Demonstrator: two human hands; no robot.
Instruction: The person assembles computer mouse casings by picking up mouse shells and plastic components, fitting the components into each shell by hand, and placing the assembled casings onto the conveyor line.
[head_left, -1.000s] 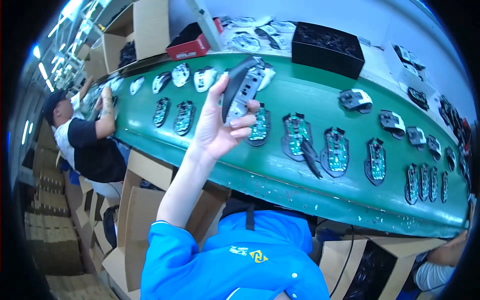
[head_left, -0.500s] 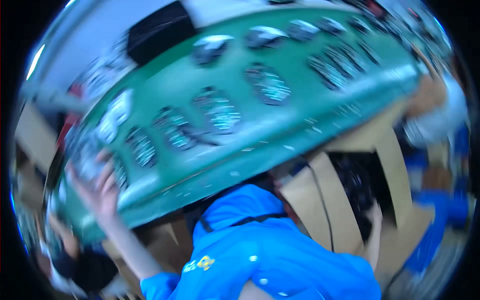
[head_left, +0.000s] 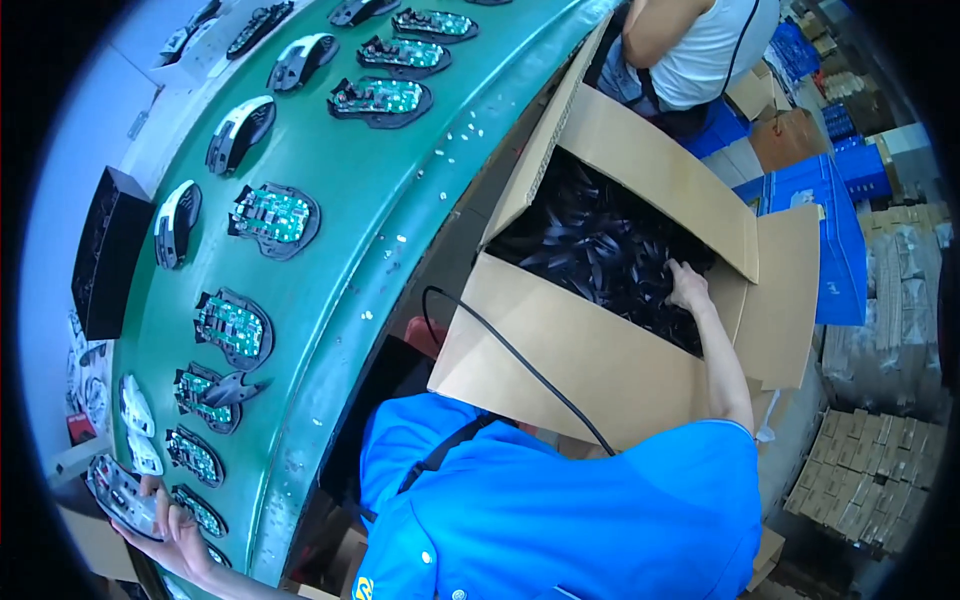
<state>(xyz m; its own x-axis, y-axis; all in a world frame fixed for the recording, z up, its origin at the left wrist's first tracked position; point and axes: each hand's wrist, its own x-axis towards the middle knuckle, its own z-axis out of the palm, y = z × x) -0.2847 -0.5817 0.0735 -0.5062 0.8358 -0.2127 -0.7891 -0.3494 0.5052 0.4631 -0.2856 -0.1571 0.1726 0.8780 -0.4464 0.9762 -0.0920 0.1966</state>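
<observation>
At the lower left, my left hand [head_left: 178,540] is closed around a mouse shell [head_left: 122,497], dark at the rim with a pale inside facing up. Beside it on the green bench lie mouse bases with green circuit boards [head_left: 195,455]. One of these has a loose dark piece [head_left: 232,388] across it. On the right, my right hand [head_left: 688,287] reaches into an open cardboard box [head_left: 560,345]. Its fingers are bent down among many black curved plastic pieces [head_left: 595,245]; what they pinch is hidden.
More mouse bases [head_left: 272,218] and assembled mouse tops [head_left: 240,135] line the curved green bench [head_left: 330,200]. A black bin [head_left: 108,255] stands at its far edge. A black cable [head_left: 520,360] crosses the box flap. Beyond the box are a seated person [head_left: 700,50] and blue crates [head_left: 810,230].
My view has swung right, toward the cardboard box, and the blur is gone. My left hand now clearly shows the mouse shell. My right hand is still in the box.
</observation>
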